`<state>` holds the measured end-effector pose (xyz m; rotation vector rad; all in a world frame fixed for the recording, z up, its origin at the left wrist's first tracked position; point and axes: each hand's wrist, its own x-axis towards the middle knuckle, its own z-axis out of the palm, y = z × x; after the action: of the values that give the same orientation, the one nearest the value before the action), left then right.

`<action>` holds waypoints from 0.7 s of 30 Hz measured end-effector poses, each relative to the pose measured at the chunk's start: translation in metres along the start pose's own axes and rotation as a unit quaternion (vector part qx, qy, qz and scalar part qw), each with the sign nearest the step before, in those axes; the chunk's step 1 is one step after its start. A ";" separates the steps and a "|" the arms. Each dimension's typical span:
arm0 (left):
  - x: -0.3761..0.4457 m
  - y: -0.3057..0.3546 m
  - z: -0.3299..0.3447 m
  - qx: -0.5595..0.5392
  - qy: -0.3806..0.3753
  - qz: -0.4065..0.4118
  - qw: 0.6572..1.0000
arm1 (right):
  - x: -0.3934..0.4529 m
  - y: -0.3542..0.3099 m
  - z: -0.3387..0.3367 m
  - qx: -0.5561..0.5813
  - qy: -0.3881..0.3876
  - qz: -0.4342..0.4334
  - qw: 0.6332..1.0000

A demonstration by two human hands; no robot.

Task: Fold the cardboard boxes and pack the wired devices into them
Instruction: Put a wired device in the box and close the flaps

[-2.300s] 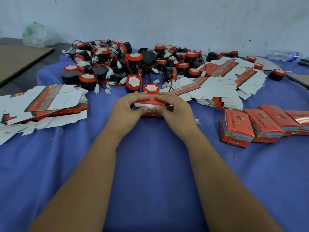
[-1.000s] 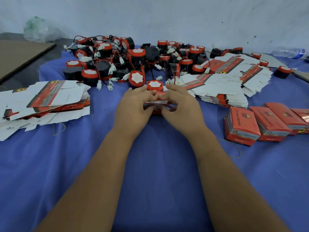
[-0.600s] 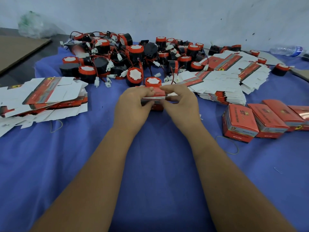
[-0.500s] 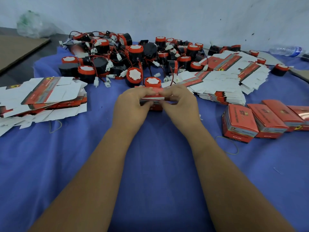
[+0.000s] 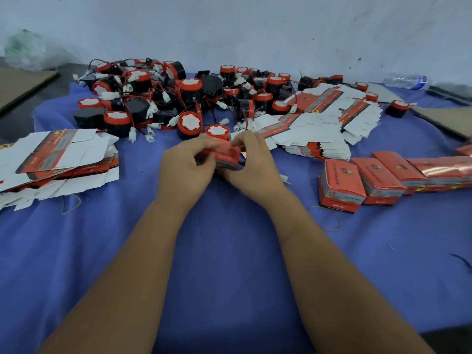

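Centre, on blue cloth (image 5: 229, 251): red box (image 5: 227, 155) gripped by left hand (image 5: 187, 166) and right hand (image 5: 255, 164), fingers curled round it. Box ends hidden; contents unclear. Devices (image 5: 189, 98) heaped beyond.

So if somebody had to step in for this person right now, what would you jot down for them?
Left hand and right hand both grip one red box, mid-fold, at the centre of the blue cloth.
Done: a row of closed boxes on the right.
Left: the pile of wired devices at the back, and flat box blanks on the left and right.
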<state>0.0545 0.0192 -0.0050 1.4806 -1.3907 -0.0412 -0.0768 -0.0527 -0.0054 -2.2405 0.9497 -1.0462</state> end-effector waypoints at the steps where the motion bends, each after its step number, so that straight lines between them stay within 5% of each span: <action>1: 0.001 0.004 0.001 -0.017 0.003 0.006 1.000 | 0.000 -0.002 -0.004 0.003 0.008 0.003 1.000; 8: 0.007 0.045 0.020 -0.131 0.070 -0.091 0.985 | -0.003 -0.011 -0.070 -0.078 0.166 0.006 0.983; 12: 0.000 0.082 0.055 -0.151 -0.158 -0.094 0.971 | -0.021 0.015 -0.130 -0.116 0.349 0.111 0.923; 14: -0.011 0.100 0.077 -0.159 -0.255 -0.020 0.953 | -0.031 0.029 -0.148 -0.136 0.345 0.183 0.911; 17: -0.023 0.115 0.114 -0.158 -0.298 0.031 0.941 | -0.051 0.046 -0.169 -0.179 0.283 0.253 0.908; 21: -0.029 0.120 0.148 -0.081 -0.275 -0.043 0.957 | -0.079 0.058 -0.179 -0.144 0.322 0.322 0.879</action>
<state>-0.1329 -0.0252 -0.0067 1.4460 -1.7093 -0.6515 -0.2786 -0.0540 0.0256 -1.5332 2.0702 -1.3891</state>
